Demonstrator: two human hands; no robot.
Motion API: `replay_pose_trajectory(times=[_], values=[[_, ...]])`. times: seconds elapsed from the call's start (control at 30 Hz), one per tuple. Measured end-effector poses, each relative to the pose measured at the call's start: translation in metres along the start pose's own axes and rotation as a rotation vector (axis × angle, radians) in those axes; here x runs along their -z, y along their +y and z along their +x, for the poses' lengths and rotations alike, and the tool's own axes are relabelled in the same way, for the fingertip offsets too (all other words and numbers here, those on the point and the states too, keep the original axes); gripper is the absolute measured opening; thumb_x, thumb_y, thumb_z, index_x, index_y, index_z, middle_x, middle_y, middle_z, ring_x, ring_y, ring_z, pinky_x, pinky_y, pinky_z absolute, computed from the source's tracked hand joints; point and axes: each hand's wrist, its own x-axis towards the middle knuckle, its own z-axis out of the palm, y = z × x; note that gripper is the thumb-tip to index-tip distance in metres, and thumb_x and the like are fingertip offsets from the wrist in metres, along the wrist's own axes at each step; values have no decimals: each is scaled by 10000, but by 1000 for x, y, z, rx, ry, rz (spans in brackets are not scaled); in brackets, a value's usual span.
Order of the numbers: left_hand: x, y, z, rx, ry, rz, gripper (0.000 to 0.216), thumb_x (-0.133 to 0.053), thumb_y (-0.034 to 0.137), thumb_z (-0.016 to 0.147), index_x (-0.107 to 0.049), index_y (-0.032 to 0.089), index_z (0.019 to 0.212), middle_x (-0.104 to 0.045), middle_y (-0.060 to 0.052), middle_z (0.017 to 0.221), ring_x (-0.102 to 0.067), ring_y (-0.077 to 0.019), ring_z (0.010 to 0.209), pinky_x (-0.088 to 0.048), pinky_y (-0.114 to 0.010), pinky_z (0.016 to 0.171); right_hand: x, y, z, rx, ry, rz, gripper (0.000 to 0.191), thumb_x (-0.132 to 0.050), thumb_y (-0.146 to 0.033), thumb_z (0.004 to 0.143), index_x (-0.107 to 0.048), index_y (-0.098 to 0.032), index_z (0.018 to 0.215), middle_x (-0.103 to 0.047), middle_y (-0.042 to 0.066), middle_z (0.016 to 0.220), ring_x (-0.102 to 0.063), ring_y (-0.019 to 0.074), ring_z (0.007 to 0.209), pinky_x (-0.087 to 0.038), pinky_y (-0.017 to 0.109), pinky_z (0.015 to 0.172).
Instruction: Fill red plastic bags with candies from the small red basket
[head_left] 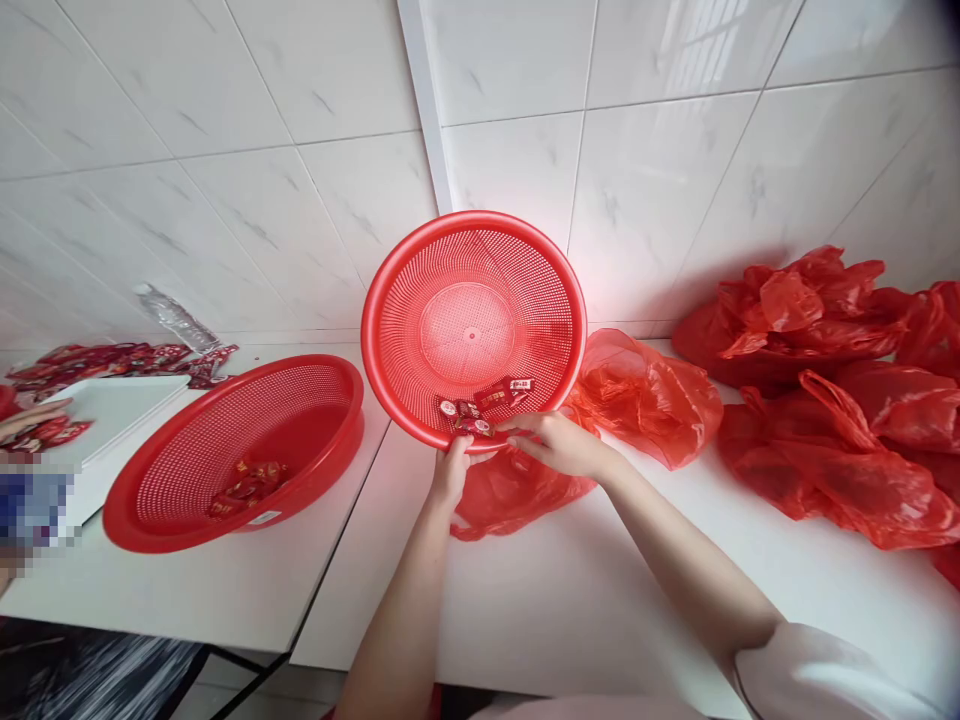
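Observation:
A round red plastic basket (472, 240) with mesh walls is tilted up, its open side facing me. My left hand (451, 475) is closed on its lower rim, the thumb over the edge. My right hand (559, 440) reaches over the lower right rim, fingers apart and close to the small red wrapped packets (491, 400) lying at the bottom of the basket. Whether the fingertips touch a packet is hard to tell. Beneath the basket, a thin red plastic bag (517, 495) lies on the white table (525, 610).
Left of me stands a second red basket (330, 380) with several packets (251, 485) inside. A co-worker's hand (34, 418) is at a white tray (139, 400) on the far left. Crumpled red bags (817, 320) are heaped on the right. A tiled wall (510, 170) closes the back.

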Motion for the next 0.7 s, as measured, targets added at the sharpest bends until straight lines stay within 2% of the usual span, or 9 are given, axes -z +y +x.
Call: replay_pose_trajectory(times=[0.1, 0.23, 0.3, 0.4, 0.43, 0.53, 0.7], values=[[-1, -5, -1, 1, -24, -5, 381, -623, 261, 732, -634, 172, 1103, -690, -74, 1054, -629, -308, 1058, -551, -487, 857, -7, 0, 1, 6, 63, -14, 347, -483, -216, 950, -570, -232, 1286, -647, 71, 1240, -624, 200, 1120, -506, 372, 960], [-5, -15, -4, 38, -48, 17, 381, -600, 245, 741, -636, 191, 1116, -683, -69, 1080, -618, -289, 1056, -564, -425, 803, -22, 4, 5, 99, 57, -56, 570, -591, -280, 906, -401, -196, 1437, -499, 133, 1419, -458, 248, 1322, -417, 434, 1072], [-7, -18, -5, 62, -80, 18, 347, -583, 247, 749, -649, 179, 1082, -690, -76, 1045, -613, -296, 1067, -564, -413, 796, -27, 7, 7, 146, 15, -64, 549, -630, -284, 884, -458, -190, 1397, -553, 139, 1357, -513, 253, 1262, -450, 427, 1035], [-8, -16, -6, 71, -94, 9, 319, -590, 249, 736, -663, 158, 1034, -691, -86, 1049, -613, -312, 1075, -563, -437, 821, -24, 10, 6, 139, 25, -55, 316, -561, -199, 917, -602, -197, 1230, -663, 101, 1173, -627, 217, 1072, -514, 384, 928], [-7, -14, -5, 63, -90, 7, 331, -598, 248, 731, -660, 154, 1043, -687, -88, 1072, -612, -317, 1079, -562, -450, 832, -21, 11, 5, 120, 40, -49, 290, -530, -166, 924, -618, -197, 1198, -676, 89, 1144, -642, 205, 1034, -522, 372, 906], [-5, -10, -4, 32, -57, 13, 381, -616, 255, 728, -640, 153, 1095, -682, -84, 1089, -624, -320, 1062, -562, -481, 849, -9, 11, 2, 47, 63, -29, 304, -496, -107, 910, -627, -194, 1170, -696, 69, 1098, -672, 181, 940, -539, 335, 841], [0, -9, -1, -30, 13, 33, 329, -623, 264, 729, -648, 147, 1035, -697, -70, 986, -653, -293, 987, -568, -480, 842, 1, 6, 0, 16, 27, -1, 294, -500, -81, 884, -639, -196, 1117, -716, 44, 997, -671, 152, 835, -532, 288, 769]])
